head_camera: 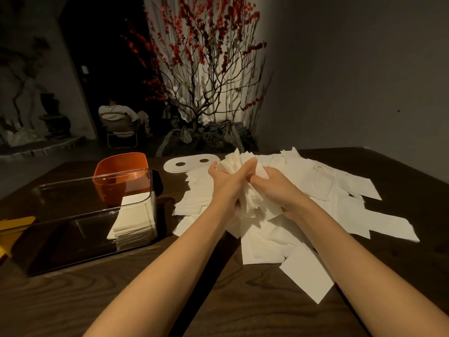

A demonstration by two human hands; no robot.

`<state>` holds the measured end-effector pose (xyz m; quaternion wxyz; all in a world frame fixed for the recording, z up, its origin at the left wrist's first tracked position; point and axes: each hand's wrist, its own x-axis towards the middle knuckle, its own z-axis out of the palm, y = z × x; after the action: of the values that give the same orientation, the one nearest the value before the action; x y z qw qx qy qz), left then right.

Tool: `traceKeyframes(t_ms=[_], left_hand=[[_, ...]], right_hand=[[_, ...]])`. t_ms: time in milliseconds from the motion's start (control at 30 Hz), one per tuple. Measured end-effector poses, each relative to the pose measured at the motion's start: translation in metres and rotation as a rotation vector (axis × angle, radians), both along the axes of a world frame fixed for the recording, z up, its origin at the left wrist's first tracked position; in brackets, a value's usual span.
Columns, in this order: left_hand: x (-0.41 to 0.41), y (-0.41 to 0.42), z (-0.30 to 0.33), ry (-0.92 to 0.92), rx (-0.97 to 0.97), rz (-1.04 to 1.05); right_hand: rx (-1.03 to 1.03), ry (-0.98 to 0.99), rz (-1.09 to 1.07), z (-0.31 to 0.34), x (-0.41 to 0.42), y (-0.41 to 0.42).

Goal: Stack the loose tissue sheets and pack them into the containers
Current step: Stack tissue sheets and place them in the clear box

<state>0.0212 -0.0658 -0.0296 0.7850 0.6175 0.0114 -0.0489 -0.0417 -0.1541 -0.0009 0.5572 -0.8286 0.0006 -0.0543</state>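
Over the table (pixel 218 312), head view: I see both hands meet above the loose tissue sheets (pixel 315 190).
Left hand (pixel 224 183): fingers curled round a tissue bundle (pixel 245 190).
Right hand (pixel 277 188): clutching the same bundle's other side.
Clear container (pixel 102 215): left, holding stacked tissues (pixel 133 222).

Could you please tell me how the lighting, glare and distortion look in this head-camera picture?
Head view: dim, warm light; the white tissue sheets and spotlit red-blossom tree are brightest, the background nearly black; reflections streak the clear container; wide-angle distortion stretches the forearms; both hands are sharp.
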Motion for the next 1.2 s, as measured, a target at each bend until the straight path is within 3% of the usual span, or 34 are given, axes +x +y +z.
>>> traceKeyframes(t_ms=[200,400,600,667,800,933,1033,1200], left_hand=[[0.002,0.007,-0.003,0.015,-0.205,0.010],[-0.010,0.017,0.004,0.169,-0.548,-0.133],[0.000,0.025,-0.001,0.227,-0.619,-0.145],[-0.001,0.026,0.001,0.253,-0.582,-0.160],[-0.003,0.024,0.008,0.276,-0.528,-0.142],[-0.008,0.017,0.008,0.286,-0.504,-0.240],[-0.013,0.015,0.008,0.273,-0.558,-0.372],[-0.004,0.023,0.005,0.298,-0.594,-0.387]], right_hand=[[0.142,0.062,-0.033,0.001,-0.001,-0.003],[0.630,0.177,-0.095,0.007,-0.005,-0.015],[0.850,0.173,-0.188,0.000,0.008,-0.018],[0.792,0.112,-0.254,-0.004,0.015,-0.019],[0.373,-0.145,-0.439,-0.015,0.031,-0.020],[0.086,-0.509,-0.144,-0.024,0.028,-0.012],[-0.118,-0.462,0.074,-0.032,0.024,-0.009],[-0.173,-0.362,0.192,-0.031,0.023,-0.010]])
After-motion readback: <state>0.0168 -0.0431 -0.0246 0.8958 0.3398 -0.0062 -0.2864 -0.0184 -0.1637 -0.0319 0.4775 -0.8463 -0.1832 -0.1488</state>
